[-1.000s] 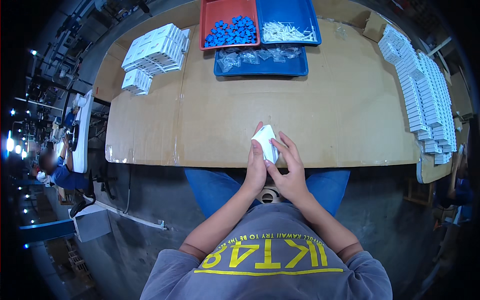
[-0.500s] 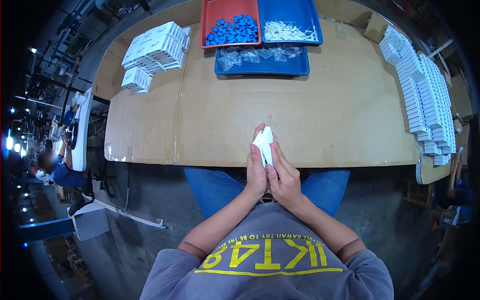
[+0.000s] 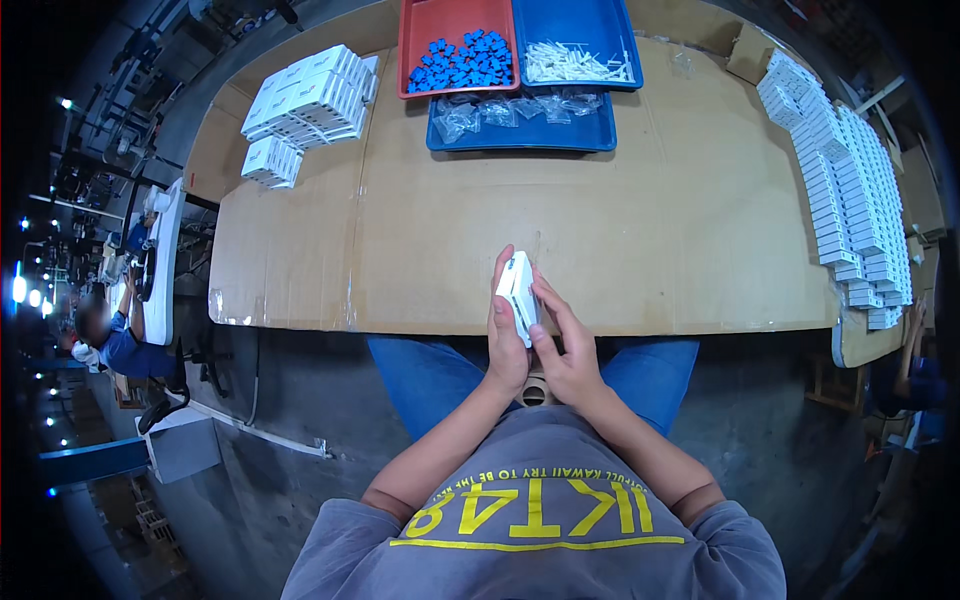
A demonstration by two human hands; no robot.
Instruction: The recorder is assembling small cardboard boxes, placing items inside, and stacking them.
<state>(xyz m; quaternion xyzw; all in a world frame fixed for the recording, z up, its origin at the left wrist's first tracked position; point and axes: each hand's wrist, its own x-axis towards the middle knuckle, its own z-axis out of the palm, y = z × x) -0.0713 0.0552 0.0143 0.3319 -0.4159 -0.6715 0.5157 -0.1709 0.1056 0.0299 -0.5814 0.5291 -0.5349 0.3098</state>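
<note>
Between my two hands, just over the near edge of the table, is a small flat white box [image 3: 519, 292], tilted with one narrow side toward me. My left hand [image 3: 507, 345] is wrapped round its left side, thumb along the near face. From the right, my right hand [image 3: 568, 352] grips the box with thumb and fingers. Part of the box is hidden by the fingers, and its printing is too small to make out.
Cardboard covers the table [image 3: 450, 230]. At its back stand a red tray [image 3: 455, 20] of blue plastic pieces, a blue tray [image 3: 575, 20] of white pieces and a blue tray [image 3: 520, 140] of clear bags. White boxes are stacked left [image 3: 310, 95] and right [image 3: 845, 190]. A person [image 3: 135, 345] sits far left.
Both hands have shifted slightly left with the white box. The box has turned, so its narrow side with a dark slit shows more.
</note>
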